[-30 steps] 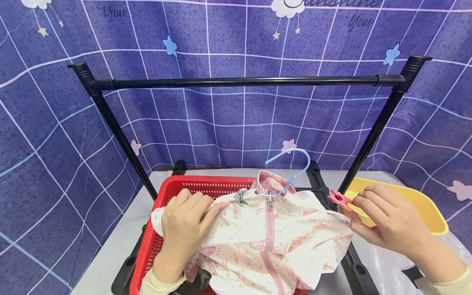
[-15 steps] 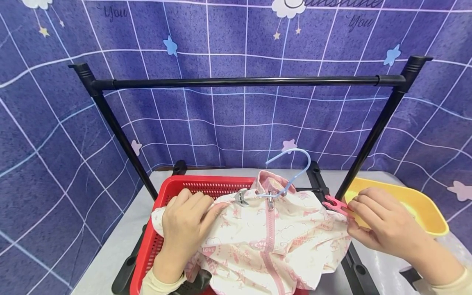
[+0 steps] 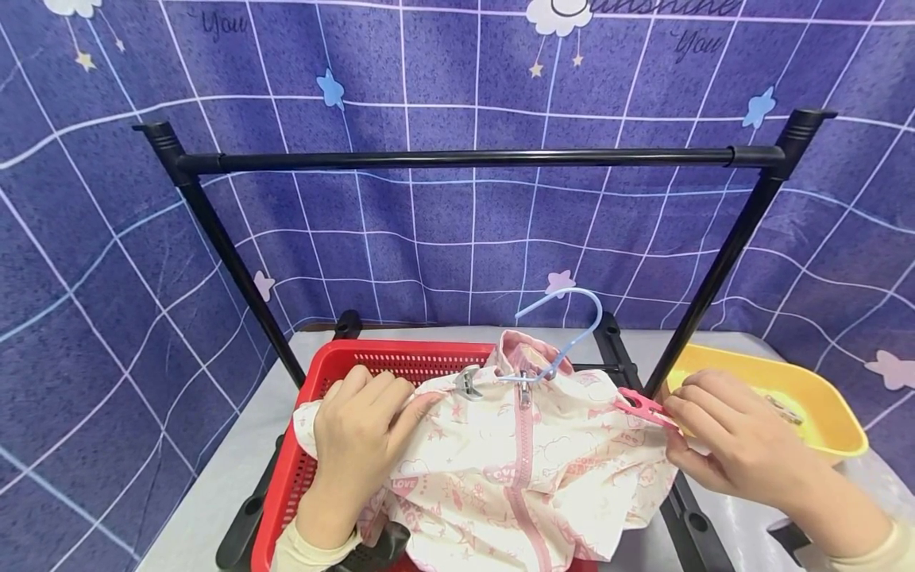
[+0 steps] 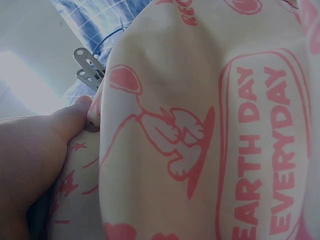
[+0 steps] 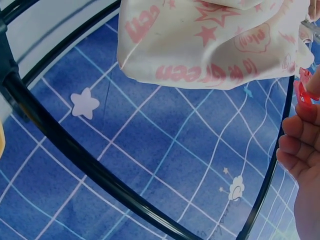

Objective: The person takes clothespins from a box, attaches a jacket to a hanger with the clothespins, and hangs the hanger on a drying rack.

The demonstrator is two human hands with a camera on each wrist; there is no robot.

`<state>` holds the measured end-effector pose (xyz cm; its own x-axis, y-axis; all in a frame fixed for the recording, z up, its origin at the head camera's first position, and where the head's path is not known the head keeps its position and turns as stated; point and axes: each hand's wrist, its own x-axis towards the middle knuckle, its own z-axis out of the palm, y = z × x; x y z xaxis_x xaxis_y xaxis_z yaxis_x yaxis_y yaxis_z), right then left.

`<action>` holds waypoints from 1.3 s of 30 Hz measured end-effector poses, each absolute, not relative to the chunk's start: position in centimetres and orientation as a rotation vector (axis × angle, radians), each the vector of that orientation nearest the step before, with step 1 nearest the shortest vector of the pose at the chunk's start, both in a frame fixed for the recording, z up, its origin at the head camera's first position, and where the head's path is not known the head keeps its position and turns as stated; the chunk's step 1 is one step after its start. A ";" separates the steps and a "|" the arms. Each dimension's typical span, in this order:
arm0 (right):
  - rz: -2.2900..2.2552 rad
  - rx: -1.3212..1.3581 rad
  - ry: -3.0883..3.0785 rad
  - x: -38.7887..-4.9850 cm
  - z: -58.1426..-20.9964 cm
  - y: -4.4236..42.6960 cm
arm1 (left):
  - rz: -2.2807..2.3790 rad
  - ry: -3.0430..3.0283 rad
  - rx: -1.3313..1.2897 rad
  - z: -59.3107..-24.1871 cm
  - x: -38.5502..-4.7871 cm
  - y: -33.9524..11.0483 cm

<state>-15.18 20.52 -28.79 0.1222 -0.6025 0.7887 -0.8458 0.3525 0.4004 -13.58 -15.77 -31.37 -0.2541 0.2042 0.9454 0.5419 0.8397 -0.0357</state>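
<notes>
Left hand (image 3: pixel 363 425): fingers gripping jacket (image 3: pixel 475 469) | right hand (image 3: pixel 739 441): fingers pinching pink clip (image 3: pixel 646 409) | risk: clip may slip off | cause: perhaps too little cloth caught

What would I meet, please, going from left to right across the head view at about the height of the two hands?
Red basket's left rim → left hand → grey clip → blue hanger hook → pink clip → right hand.

Clear gap under rail (image 3: pixel 472 159), posts (image 3: pixel 239 278) flanking
</notes>
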 end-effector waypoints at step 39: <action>0.229 1.387 -1.772 -16.2 -29.6 20.6 | -0.351 -1.874 -0.575 -31.5 -13.4 -15.9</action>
<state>-16.23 20.55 -29.62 -0.0213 -0.7088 0.7051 -0.8646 0.3672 0.3430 -13.43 -15.88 -31.51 -0.2910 0.2216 0.9307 0.5438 0.8387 -0.0297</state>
